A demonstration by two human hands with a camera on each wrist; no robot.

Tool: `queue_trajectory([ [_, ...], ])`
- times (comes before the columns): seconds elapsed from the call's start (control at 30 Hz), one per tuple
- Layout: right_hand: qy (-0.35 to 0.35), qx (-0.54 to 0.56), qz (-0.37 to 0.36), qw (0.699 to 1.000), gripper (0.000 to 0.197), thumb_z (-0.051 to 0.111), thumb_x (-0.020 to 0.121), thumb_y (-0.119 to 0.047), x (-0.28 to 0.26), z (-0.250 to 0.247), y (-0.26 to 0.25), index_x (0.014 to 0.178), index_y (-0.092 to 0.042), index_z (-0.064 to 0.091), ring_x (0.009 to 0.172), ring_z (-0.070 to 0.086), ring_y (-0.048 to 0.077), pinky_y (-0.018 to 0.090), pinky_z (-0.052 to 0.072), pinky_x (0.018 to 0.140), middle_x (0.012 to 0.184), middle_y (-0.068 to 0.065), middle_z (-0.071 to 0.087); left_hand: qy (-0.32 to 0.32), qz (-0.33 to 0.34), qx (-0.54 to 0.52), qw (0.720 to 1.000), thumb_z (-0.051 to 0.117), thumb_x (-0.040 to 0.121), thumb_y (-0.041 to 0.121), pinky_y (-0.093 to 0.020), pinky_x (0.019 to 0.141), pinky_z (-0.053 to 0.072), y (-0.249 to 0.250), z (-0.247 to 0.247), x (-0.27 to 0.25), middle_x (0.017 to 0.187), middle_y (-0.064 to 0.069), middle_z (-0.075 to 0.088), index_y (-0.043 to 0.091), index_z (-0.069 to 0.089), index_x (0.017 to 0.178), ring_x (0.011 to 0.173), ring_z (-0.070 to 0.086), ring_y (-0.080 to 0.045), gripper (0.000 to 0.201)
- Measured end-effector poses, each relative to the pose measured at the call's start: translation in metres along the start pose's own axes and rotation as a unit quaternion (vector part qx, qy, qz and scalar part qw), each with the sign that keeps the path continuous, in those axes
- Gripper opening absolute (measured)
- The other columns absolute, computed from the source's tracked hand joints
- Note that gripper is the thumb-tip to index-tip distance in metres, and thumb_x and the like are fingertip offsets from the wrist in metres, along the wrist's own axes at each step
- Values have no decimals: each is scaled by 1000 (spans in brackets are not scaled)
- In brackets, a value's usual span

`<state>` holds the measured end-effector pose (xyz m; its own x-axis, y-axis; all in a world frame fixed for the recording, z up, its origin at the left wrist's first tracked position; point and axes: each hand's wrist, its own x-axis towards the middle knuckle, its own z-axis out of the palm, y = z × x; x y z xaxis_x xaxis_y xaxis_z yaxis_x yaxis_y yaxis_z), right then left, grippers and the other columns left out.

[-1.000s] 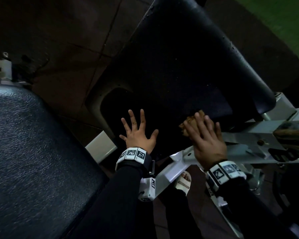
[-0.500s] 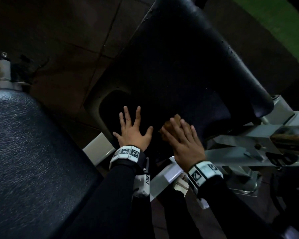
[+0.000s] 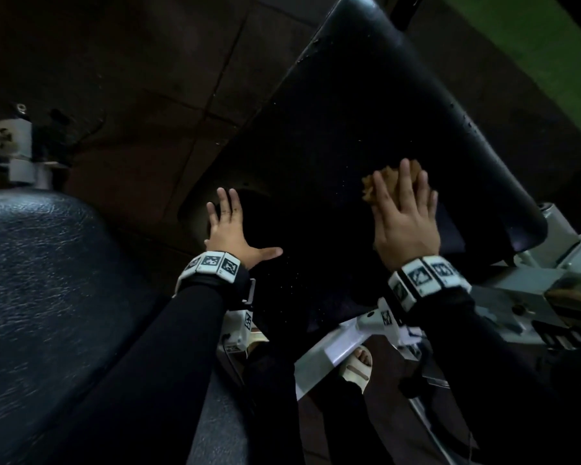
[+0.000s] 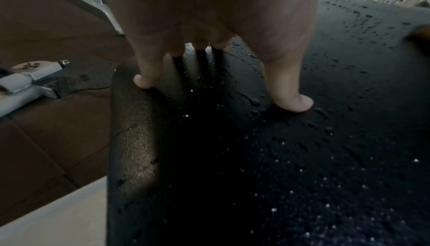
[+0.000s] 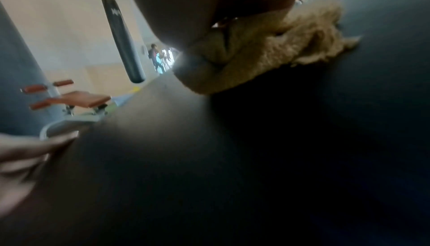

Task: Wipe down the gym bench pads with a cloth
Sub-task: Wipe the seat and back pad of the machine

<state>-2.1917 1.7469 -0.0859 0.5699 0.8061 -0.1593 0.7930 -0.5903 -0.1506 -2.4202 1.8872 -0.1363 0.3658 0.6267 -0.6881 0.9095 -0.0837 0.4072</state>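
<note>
A black bench pad [image 3: 376, 135] runs from the centre toward the upper right, speckled with water drops [image 4: 325, 158]. My right hand [image 3: 405, 213] lies flat with straight fingers on a tan cloth [image 3: 388, 176], pressing it onto the pad; the bunched cloth [image 5: 267, 47] shows under the palm in the right wrist view. My left hand [image 3: 230, 229] rests spread and flat on the pad's near left edge, holding nothing; its fingertips [image 4: 295, 102] touch the wet surface.
A second, textured dark pad [image 3: 47, 313] fills the lower left. The white metal frame [image 3: 534, 280] lies to the right, with another bar [image 3: 332, 350] below the pad, and my sandalled foot [image 3: 358, 364] stands under it. Brown floor tiles [image 3: 114, 78] lie beyond, green flooring [image 3: 550, 38] at the top right.
My right hand has slid the cloth across the pad, first leftward, now back right and farther up. The left hand stayed flat on the pad's left edge.
</note>
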Motion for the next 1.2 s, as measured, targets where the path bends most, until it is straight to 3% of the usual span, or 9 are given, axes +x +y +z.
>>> queue_trajectory([
  [0.13, 6, -6, -32, 999, 52, 38, 99, -30, 44, 9, -42, 147, -38, 20, 145, -5, 28, 42, -7, 115, 159, -1, 1, 10, 0, -5, 1000, 78, 53, 65, -64, 112, 17, -1, 2, 0, 151, 11, -35, 30, -29, 143, 141, -27, -24, 144],
  [0.27, -26, -27, -116, 992, 57, 38, 94, -27, 37, 33, -75, 148, -34, 19, 144, -8, 29, 45, -9, 114, 159, 1, 2, 16, -5, -14, 1000, 80, 52, 63, -69, 105, 18, 1, 3, 0, 152, 12, -33, 29, -23, 146, 142, -26, -22, 143],
  [0.37, -46, -32, -192, 980, 58, 32, 86, -35, 1, 46, -74, 144, -31, 34, 144, 8, 31, 49, 7, 116, 156, 4, 18, 24, -7, -17, 1000, 80, 53, 61, -70, 105, 17, 2, 4, -1, 153, 12, -32, 30, -22, 146, 143, -25, -22, 142],
  [0.43, -45, -48, -211, 975, 58, 42, 84, -27, -25, 51, -59, 141, -31, 40, 143, 18, 31, 48, 17, 115, 154, 3, 23, 22, -9, -22, 999, 81, 53, 60, -70, 105, 16, 4, 4, -2, 152, 12, -33, 30, -22, 146, 143, -25, -22, 142],
  [0.63, -36, -59, -96, 993, 64, 32, 79, -23, -49, 23, -9, 142, -29, 38, 141, 17, 33, 53, 22, 111, 153, 6, 25, 15, -16, -16, 1000, 80, 55, 61, -70, 104, 17, 6, 4, -3, 152, 11, -35, 29, -23, 146, 142, -26, -23, 141],
  [0.8, 6, -26, 1, 1000, 56, 47, 94, -22, 2, 3, -14, 145, -34, 28, 145, 6, 32, 47, 5, 116, 157, 1, 10, 14, -15, -23, 1000, 82, 54, 58, -72, 102, 17, 6, 4, -2, 152, 11, -34, 28, -22, 147, 142, -25, -24, 142],
  [0.93, 0, -21, -25, 999, 57, 42, 95, -22, 41, 15, -60, 147, -34, 23, 145, -1, 33, 47, -2, 115, 158, 1, 5, 12, -11, -23, 1000, 81, 54, 58, -73, 102, 16, 6, 4, -2, 152, 11, -35, 28, -23, 146, 142, -26, -24, 142],
  [1.07, -53, -25, -129, 990, 60, 39, 89, -26, 21, 38, -87, 147, -32, 24, 144, -2, 32, 46, -6, 114, 158, 2, 6, 15, -13, -17, 1000, 81, 54, 59, -74, 101, 18, 6, 4, 0, 152, 10, -34, 27, -24, 146, 142, -25, -25, 144],
  [1.2, -90, -50, -167, 981, 63, 30, 80, -35, -36, 45, -63, 142, -34, 36, 143, 14, 28, 47, 15, 114, 156, 0, 19, 15, -16, -14, 1000, 81, 53, 60, -73, 101, 18, 5, 6, 0, 150, 12, -37, 30, -28, 143, 142, -26, -24, 144],
])
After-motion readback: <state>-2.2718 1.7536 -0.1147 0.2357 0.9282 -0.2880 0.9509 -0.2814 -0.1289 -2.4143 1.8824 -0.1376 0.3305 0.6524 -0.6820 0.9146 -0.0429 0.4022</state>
